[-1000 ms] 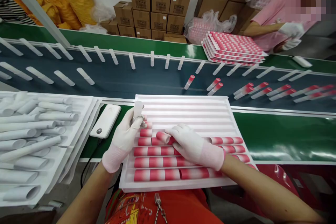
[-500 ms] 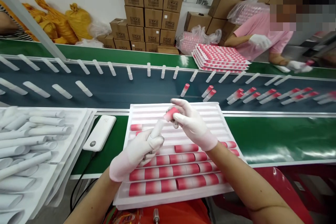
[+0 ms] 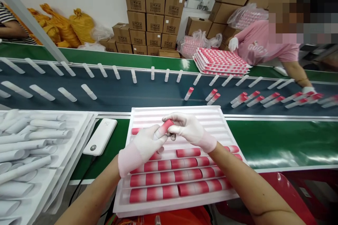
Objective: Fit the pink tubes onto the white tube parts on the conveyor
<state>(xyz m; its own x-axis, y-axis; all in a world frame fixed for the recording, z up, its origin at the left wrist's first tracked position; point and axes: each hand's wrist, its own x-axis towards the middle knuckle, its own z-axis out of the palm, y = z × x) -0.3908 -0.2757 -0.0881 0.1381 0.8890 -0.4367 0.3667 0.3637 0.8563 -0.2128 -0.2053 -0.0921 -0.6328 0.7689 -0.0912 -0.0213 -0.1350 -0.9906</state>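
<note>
Both my hands, in white gloves, meet above a white ribbed tray [image 3: 173, 210]. My left hand [image 3: 144, 147] is closed around a white tube [image 3: 158, 133], mostly hidden by the glove. Between finger and thumb, my right hand [image 3: 188, 130] grips a red-to-white cap [image 3: 167, 126] at the tube's upper end. The cap and tube are in line and appear joined; the seam is hidden by my fingers. Beneath my hands, red-and-white tube pieces [image 3: 188, 175] lie in rows in the tray's grooves.
White tubes [image 3: 34, 135] are heaped on stacked trays at left, beside a white power bank [image 3: 100, 137] with a cable. Ahead, a conveyor [image 3: 126, 93] carries white and red-topped tubes. Across it, a person in a pink shirt [image 3: 266, 42] reaches toward the belt near stacked filled trays [image 3: 221, 61].
The tube and cap, apart before, have come together. My left hand has moved up and right toward my right hand. The person opposite has leaned over, one hand now at the belt.
</note>
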